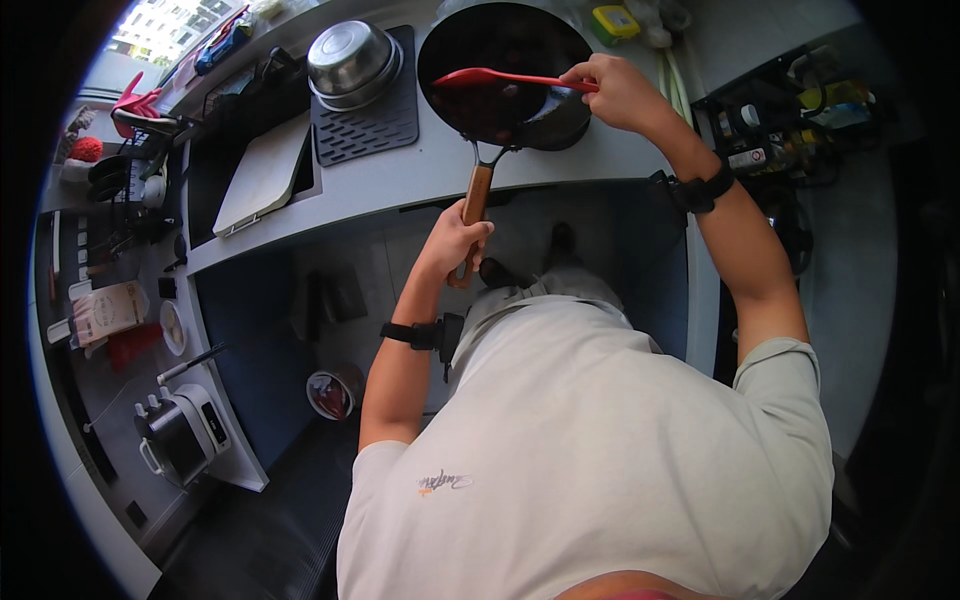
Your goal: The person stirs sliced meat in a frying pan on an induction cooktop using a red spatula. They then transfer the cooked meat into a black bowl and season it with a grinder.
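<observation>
A dark wok point(445, 110) is at the far side of the counter, its wooden handle point(478, 190) pointing toward me. My left hand point(455, 242) is closed around that handle near its end. In my right hand point(618, 92) is the handle end of a red spoon-shaped cooking utensil point(520, 78), gripped at the wok's right edge. The utensil lies nearly level across the wok, its broad head over the left part of the pan. The wok's inside is dark, and I cannot make out any contents.
Left of the wok, upturned metal bowls point(350, 60) rest on a dark drying mat point(372, 138). A white cutting board point(265, 175) lies over the sink beside it. A yellow-green box point(614, 24) and long green stalks point(674, 80) are to the right, near a rack of bottles point(775, 135).
</observation>
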### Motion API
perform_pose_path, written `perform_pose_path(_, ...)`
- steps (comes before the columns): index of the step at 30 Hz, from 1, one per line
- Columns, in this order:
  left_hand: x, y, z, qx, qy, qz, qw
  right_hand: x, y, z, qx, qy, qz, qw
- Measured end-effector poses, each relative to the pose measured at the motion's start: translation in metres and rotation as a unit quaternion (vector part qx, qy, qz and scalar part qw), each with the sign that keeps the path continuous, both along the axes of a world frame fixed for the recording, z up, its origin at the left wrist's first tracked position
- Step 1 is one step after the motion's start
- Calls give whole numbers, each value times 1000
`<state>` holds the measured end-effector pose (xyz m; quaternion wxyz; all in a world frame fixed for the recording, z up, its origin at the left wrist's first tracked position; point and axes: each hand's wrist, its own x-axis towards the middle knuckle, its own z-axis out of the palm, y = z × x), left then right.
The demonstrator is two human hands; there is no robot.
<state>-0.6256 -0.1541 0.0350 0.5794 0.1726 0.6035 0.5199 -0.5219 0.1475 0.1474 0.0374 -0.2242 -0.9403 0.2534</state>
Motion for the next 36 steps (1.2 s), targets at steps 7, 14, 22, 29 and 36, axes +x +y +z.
perform_pose_path(7, 8, 12, 0, 11, 19, 24, 999, 34, 34, 16, 23, 46, -6, 999)
perform_pose_path(14, 29, 30, 3, 1, 31, 59, 998, 5, 74, -31, 202, 96, -24, 974)
perform_pose_path(22, 49, 45, 2, -22, 47, 94, 994, 17, 83, -48, 94, 58, 72, 991)
perform_pose_path(29, 58, 51, -2, -35, 64, 128, 989, 40, 102, -29, 121, 8, 95, 988)
perform_pose_path(36, 64, 51, -1, -40, 87, 139, 986, 31, 112, -25, 136, 80, 65, 985)
